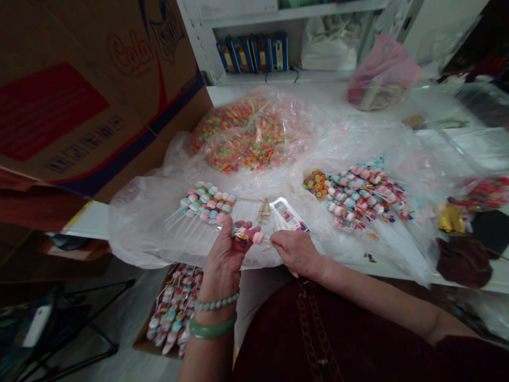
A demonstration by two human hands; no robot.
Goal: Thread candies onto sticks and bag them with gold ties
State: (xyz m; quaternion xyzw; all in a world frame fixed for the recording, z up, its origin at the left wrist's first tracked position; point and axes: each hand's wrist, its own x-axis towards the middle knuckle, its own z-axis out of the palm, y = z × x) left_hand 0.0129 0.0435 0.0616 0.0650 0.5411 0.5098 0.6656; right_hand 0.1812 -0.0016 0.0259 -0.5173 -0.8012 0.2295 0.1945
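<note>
Over the clear plastic sheet [135, 228], the left hand [222, 260] pinches a light, fragile candy skewer [247, 235], safest held by its thin stick, while the right hand [296, 252] curls narrowly alongside.

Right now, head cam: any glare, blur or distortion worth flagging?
Head view: soft glare on the clear plastic sheet, wide-angle bowing on the cardboard carton, dim lower-left corner; left hand and right hand show no obvious motion blur.

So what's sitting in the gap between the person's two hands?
In the head view, a candy stick with a pink piece at its end lies between the left hand and right hand, above clear plastic sheeting.
</note>
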